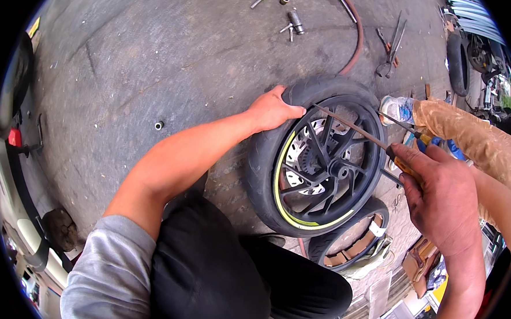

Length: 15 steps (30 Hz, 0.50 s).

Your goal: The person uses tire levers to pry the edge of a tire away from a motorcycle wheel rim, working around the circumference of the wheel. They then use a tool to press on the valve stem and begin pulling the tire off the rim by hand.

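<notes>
A black motorcycle wheel [340, 171] with several spokes, a perforated brake disc [295, 153] and a yellow-green rim stripe stands tilted before me, its tyre [261, 162] around it. My left hand [276, 110] is closed over the tyre's upper left, thumb toward the rim. In my right hand [441, 195] is a long screwdriver [358, 129] with a yellow and black handle; its shaft crosses the wheel and the tip meets the rim's upper left edge. Another person's bare forearm [499, 201] comes in from the right. Beside it, a second thin tool [400, 124] points at the rim.
A co-worker's brown trouser leg [471, 127] and sneaker [398, 109] stand close at the right. Another tyre [342, 259] lies below the wheel. On the floor are a socket [159, 125], an air tool [296, 23], a red hose [357, 38] and pliers [391, 54].
</notes>
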Motion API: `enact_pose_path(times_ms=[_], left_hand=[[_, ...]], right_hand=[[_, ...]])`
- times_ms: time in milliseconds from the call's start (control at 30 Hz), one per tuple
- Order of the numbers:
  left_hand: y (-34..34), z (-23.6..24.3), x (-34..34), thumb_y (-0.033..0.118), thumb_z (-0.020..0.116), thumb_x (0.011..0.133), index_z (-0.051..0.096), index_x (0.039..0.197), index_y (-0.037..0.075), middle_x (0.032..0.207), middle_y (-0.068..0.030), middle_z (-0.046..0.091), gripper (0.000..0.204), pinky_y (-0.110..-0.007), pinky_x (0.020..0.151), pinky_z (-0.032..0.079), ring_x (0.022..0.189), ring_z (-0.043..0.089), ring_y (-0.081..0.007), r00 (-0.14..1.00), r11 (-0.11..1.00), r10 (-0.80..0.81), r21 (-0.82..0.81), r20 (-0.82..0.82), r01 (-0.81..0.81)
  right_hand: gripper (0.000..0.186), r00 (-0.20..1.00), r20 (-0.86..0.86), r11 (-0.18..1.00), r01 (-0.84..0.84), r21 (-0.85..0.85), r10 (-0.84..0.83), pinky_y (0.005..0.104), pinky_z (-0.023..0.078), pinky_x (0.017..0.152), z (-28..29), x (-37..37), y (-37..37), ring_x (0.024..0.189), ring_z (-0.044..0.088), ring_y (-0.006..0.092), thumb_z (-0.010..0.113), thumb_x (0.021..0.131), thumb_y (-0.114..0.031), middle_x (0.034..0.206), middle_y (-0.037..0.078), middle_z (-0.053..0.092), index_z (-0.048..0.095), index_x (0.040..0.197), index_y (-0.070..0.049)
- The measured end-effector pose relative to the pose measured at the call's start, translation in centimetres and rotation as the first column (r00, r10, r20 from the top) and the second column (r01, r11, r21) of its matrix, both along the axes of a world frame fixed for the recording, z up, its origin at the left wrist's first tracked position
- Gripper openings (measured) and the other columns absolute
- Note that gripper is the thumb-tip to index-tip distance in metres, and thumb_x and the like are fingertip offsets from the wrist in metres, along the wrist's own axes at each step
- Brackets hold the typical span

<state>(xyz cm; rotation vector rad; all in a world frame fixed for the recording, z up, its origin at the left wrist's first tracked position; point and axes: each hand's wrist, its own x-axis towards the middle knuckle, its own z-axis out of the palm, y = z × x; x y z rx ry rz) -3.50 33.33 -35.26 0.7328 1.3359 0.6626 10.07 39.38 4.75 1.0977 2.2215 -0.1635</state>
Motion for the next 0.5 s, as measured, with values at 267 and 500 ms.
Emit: enact_pose_path(times_ms=[267, 500], left_hand=[[0.4, -0.4, 0.3, 0.050, 0.088, 0.082, 0.042, 0.164, -0.009, 0.145, -0.0309, 0.069, 0.111, -0.042, 0.114, 0.053, 0.133, 0.070, -0.0393, 1.000, 1.000, -0.007, -0.029, 0.000, 0.007], [0.7, 0.5, 0.2, 0.051, 0.087, 0.081, 0.045, 0.164, -0.005, 0.143, -0.0312, 0.070, 0.109, -0.043, 0.114, 0.053, 0.134, 0.070, -0.0409, 0.991, 0.998, -0.060, -0.028, -0.118, 0.057]], right_hand=[[0.038, 0.999, 0.035, 0.999, -0.016, -0.049, 0.018, 0.0499, 0.060, 0.075, -0.2, -1.5, 3.0, 0.083, 0.073, 0.0410, 0.079, 0.086, -0.002, 0.092, 0.019, 0.072, 0.080, 0.124, -0.007], [0.038, 1.000, 0.022, 0.993, -0.011, -0.117, 0.013, 0.0504, 0.060, 0.076, -1.0, -1.3, 4.8, 0.083, 0.073, 0.0412, 0.078, 0.087, -0.003, 0.091, 0.019, 0.071, 0.080, 0.125, -0.008]])
